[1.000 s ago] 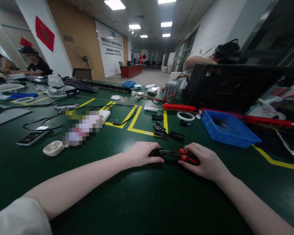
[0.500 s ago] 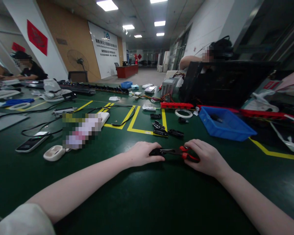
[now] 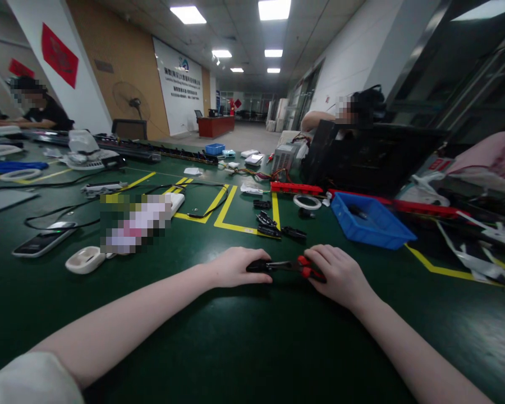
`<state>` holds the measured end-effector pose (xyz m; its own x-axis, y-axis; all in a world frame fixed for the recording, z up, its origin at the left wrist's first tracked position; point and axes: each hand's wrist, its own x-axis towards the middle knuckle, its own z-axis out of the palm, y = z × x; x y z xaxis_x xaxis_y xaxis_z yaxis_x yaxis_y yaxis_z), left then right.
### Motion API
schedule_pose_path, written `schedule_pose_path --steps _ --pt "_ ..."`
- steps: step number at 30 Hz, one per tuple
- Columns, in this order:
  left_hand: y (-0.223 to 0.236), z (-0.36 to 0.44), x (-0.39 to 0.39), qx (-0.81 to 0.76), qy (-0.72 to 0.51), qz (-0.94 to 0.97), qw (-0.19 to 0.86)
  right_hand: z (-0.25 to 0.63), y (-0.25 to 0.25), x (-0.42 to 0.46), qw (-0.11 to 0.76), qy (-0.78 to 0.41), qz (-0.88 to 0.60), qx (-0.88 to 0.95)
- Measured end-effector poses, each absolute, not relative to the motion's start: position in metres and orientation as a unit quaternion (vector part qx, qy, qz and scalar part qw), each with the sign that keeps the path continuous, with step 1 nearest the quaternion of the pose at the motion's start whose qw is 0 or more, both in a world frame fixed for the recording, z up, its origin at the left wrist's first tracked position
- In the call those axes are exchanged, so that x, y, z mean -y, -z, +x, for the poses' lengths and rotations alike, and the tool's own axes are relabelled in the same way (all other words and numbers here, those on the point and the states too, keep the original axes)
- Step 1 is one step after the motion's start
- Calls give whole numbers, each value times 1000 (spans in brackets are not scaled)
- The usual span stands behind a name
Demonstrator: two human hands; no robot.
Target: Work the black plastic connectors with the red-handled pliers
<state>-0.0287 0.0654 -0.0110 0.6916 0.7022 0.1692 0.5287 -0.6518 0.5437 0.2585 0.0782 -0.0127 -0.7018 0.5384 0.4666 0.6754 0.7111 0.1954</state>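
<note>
My right hand (image 3: 340,275) grips the red handles of a pair of pliers (image 3: 297,266) that lies low over the green table (image 3: 244,342). The pliers' dark jaws point left toward a small black part (image 3: 257,266) that my left hand (image 3: 235,267) pins against the table with its fingers. Whether the jaws touch the part is hard to tell. Just beyond my hands lie several small black parts (image 3: 273,225) near a yellow tape line.
A blue bin (image 3: 368,221) stands to the right, with a white tape ring (image 3: 307,201), a red strip (image 3: 297,188) and a black case (image 3: 370,157) behind it. A phone (image 3: 44,238) and a white pod (image 3: 84,260) lie left. Other people work at the far left and behind the case.
Both hands stay on the pliers and the black part. The view has shifted slightly, so everything sits a little further left in the frame.
</note>
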Motion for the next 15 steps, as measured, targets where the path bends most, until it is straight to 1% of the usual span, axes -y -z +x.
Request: schedule_pose_path --steps 5,10,15 --pt "11 -28 -65 -352 -181 887 238 253 11 -74 161 190 -356 901" --pt "10 -28 -65 -353 -182 885 242 247 14 -73 162 194 -379 890" --pt "8 -28 -66 -356 -197 878 252 247 14 -75 162 136 -394 894"
